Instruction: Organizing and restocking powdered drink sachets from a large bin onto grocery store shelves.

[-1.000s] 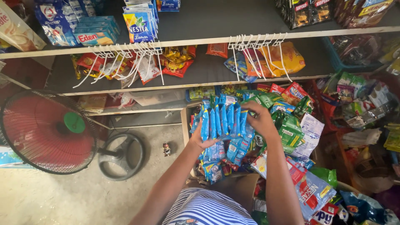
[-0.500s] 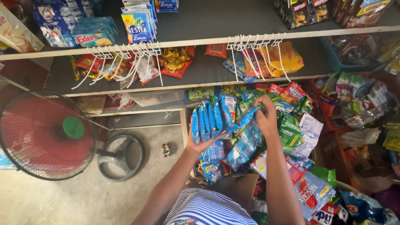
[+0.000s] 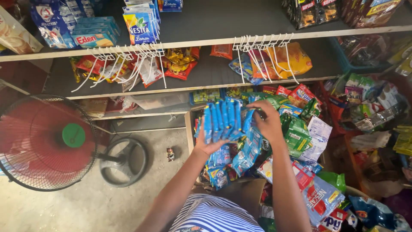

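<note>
Shelves of packaged goods fill the far side of my view, rows of white wire hooks along their front edges, a red floor fan standing at left on the concrete. At centre I hold a bunch of blue sachet strips, raised in front of the heaped snack packets on the low stand to the right. My left hand cups the bunch from below, fingers closed round its lower edge; my right hand pinches the top right corner of the strips, fingers clamped on the foil.

To do this well, I judge that the strips should be squared edge to edge, the lower hand bearing the weight while the upper one evens the tops, so none slips out and the hanging holes line up.

Hard to make out: whether the strips have punched holes at all, how many strips are in the bunch, and my left fingertips, which are hidden behind it. More sachets dangle below, half covered by my forearms. The right edge cuts off the stand.
</note>
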